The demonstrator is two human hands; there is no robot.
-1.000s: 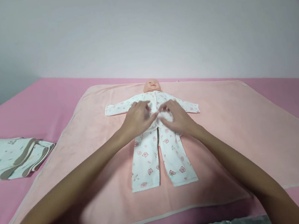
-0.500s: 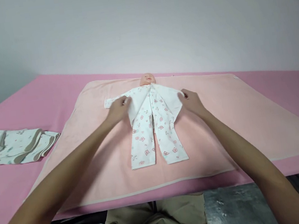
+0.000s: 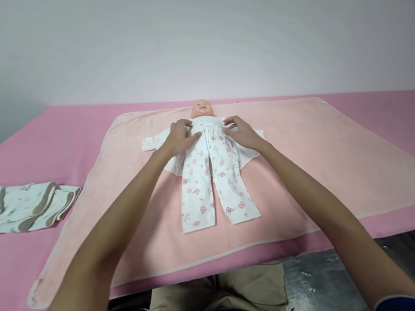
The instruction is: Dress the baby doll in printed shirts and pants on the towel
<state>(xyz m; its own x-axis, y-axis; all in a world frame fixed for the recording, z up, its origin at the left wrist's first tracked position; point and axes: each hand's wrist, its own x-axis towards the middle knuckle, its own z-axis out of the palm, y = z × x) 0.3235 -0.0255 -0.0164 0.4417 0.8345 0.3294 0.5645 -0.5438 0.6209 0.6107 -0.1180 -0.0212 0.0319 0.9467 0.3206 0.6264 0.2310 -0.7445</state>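
A baby doll (image 3: 201,109) lies on its back, its head toward the wall. Printed white baby trousers (image 3: 216,175) cover its legs, the waistband reaching high on the body. The white baby shirt (image 3: 246,155) is spread open to both sides, partly beneath the trousers. At the waistband's left side is my left hand (image 3: 180,136), thumb and fingers apart. My right hand (image 3: 241,133) rests by the waistband's right side, its fingers also spread. Neither hand grips cloth that I can see. The shirt's right sleeve is mostly hidden behind my right hand.
Under the doll is a peach blanket (image 3: 293,164) with a pale edge, laid over a pink table cover (image 3: 2,287). A folded patterned cloth (image 3: 25,207) lies at the far left. Behind the table rises a white wall (image 3: 190,34).
Both hands have let go of the shirt's front flaps and moved inward to the trousers' waistband. The flaps now lie out to the sides, and the waistband shows.
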